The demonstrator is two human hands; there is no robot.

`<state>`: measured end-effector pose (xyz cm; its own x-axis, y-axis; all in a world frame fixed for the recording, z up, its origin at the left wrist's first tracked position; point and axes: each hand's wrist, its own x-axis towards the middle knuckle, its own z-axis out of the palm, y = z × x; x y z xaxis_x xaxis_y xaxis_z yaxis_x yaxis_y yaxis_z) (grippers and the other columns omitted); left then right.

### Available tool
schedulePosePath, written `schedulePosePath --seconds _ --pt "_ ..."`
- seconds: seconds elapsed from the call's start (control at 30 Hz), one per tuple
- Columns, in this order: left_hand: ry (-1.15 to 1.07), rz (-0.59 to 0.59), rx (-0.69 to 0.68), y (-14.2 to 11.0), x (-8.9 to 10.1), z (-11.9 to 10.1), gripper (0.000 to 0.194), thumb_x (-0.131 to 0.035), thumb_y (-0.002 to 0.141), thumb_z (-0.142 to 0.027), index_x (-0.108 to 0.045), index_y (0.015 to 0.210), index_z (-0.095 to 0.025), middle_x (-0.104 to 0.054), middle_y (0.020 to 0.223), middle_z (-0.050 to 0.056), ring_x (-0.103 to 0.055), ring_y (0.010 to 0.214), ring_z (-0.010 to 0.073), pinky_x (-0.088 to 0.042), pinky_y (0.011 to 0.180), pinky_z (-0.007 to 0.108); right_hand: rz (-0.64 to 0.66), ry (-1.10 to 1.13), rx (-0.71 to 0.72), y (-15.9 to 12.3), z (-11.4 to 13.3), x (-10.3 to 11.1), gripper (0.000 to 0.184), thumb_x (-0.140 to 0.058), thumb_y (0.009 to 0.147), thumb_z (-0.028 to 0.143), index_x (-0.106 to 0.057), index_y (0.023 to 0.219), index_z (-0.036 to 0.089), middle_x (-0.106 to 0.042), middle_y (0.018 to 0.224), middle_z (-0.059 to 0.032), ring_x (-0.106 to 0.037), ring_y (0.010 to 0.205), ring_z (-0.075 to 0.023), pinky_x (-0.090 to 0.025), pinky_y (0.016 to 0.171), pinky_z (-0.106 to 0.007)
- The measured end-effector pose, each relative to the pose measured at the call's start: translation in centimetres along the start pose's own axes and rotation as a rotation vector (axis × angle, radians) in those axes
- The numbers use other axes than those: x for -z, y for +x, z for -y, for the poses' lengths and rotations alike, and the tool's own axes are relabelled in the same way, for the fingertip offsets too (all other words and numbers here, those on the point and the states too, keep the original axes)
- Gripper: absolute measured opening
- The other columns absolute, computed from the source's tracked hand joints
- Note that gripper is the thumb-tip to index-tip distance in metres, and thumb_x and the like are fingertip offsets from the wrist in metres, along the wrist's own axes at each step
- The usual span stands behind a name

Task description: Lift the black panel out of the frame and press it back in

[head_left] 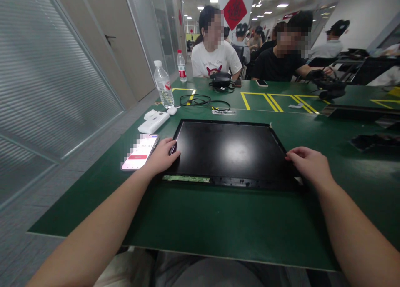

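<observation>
A black flat display panel lies face up on the green table, with a thin dark frame around it. Along its near edge a strip of green circuit board is exposed. My left hand grips the panel's left edge, thumb on top and fingers at the rim. At the right edge, my right hand pinches the frame between thumb and fingers. A small pale tab shows at the near right corner. Just left of my left hand lies a lit phone.
Beyond the phone are a white device and a clear bottle. A black cable curls behind the panel on the green table. Dark strip-like parts lie at the right. Two people sit across the table.
</observation>
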<state>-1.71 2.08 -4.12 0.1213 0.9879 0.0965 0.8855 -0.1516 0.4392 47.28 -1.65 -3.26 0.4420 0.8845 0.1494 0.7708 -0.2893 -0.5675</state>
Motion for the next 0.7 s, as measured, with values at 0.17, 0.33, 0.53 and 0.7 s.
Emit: schedulePosePath --seconds 0.17,0.33,0.53,0.7 --pt "0.0 0.025 -0.026 -0.19 0.25 0.04 0.063 -0.054 0.09 -0.045 -0.061 0.142 -0.01 -0.049 0.159 0.021 -0.046 0.147 0.0386 -0.034 0.123 0.055 -0.014 0.012 0.027 -0.36 0.43 -0.04 0.015 -0.061 0.075 0.039 -0.071 0.075 0.027 -0.075 0.076 -0.005 -0.069 0.08 -0.028 -0.048 0.076 -0.041" --pt "0.028 -0.002 -0.07 -0.2 0.76 0.17 0.064 -0.054 0.09 -0.045 -0.059 0.142 -0.008 -0.055 0.154 0.022 -0.05 0.143 0.0377 -0.036 0.122 0.054 -0.046 0.014 0.072 -0.5 0.39 -0.19 0.017 -0.059 0.076 0.04 -0.069 0.076 0.027 -0.074 0.075 -0.0046 -0.069 0.08 -0.0275 -0.048 0.076 -0.04" --pt "0.053 0.0 -0.089 -0.25 0.98 0.26 0.059 -0.054 0.09 -0.042 -0.062 0.139 -0.009 -0.059 0.15 0.021 -0.053 0.141 0.0366 -0.039 0.121 0.052 -0.059 -0.008 0.093 -0.42 0.14 -0.46 0.017 -0.059 0.076 0.04 -0.069 0.078 0.027 -0.074 0.075 -0.0045 -0.068 0.079 -0.0271 -0.048 0.077 -0.041" --pt "0.074 -0.005 -0.088 -0.24 0.87 0.05 0.058 -0.052 0.091 -0.04 -0.063 0.138 -0.007 -0.057 0.151 0.024 -0.051 0.143 0.0385 -0.037 0.122 0.054 -0.064 -0.001 0.072 -0.52 0.33 -0.45 0.017 -0.06 0.076 0.039 -0.071 0.078 0.026 -0.074 0.075 -0.0044 -0.068 0.077 -0.0263 -0.048 0.072 -0.039"
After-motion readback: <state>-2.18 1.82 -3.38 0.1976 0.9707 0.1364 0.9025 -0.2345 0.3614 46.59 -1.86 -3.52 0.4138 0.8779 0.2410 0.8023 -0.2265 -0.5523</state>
